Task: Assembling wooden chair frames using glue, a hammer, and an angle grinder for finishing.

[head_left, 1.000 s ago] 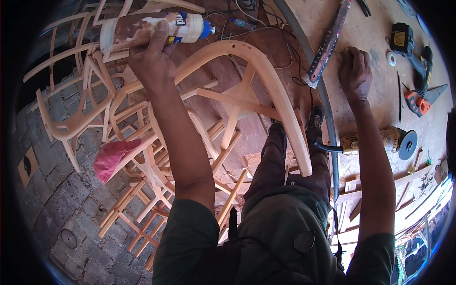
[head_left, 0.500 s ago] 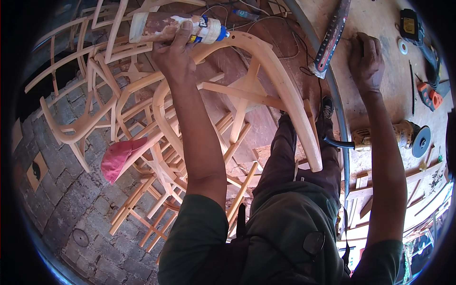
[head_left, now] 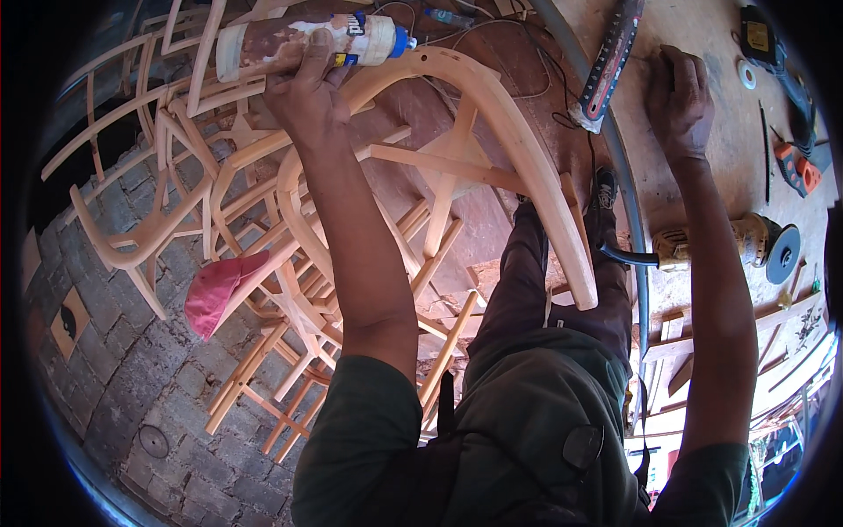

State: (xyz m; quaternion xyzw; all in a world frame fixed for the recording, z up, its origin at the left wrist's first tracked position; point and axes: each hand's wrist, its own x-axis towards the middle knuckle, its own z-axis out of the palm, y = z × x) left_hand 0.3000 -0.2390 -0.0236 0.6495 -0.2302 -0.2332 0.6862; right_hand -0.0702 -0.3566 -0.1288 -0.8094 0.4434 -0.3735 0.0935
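Observation:
My left hand [head_left: 307, 92] grips a glue bottle [head_left: 299, 42] with a blue cap, smeared with dried glue and held sideways above a bare wooden chair frame. The frame's curved back rail [head_left: 518, 140] arcs from the bottle's cap down toward my legs. My right hand [head_left: 680, 97] lies palm down on the wooden workbench [head_left: 702, 193], fingers spread and holding nothing, beside a long red and black tool [head_left: 610, 57].
Several unfinished wooden chair frames [head_left: 176, 202] are stacked at the left on a brick floor [head_left: 114, 369]; a red cap [head_left: 219, 290] hangs on one. On the bench lie an angle grinder [head_left: 746, 246], an orange and black power tool [head_left: 795, 167], a tape roll [head_left: 747, 74] and wood offcuts [head_left: 702, 342].
My left hand has carried the glue bottle to the right along the top of the frame. The right hand stays flat on the bench. The view has shifted with my head.

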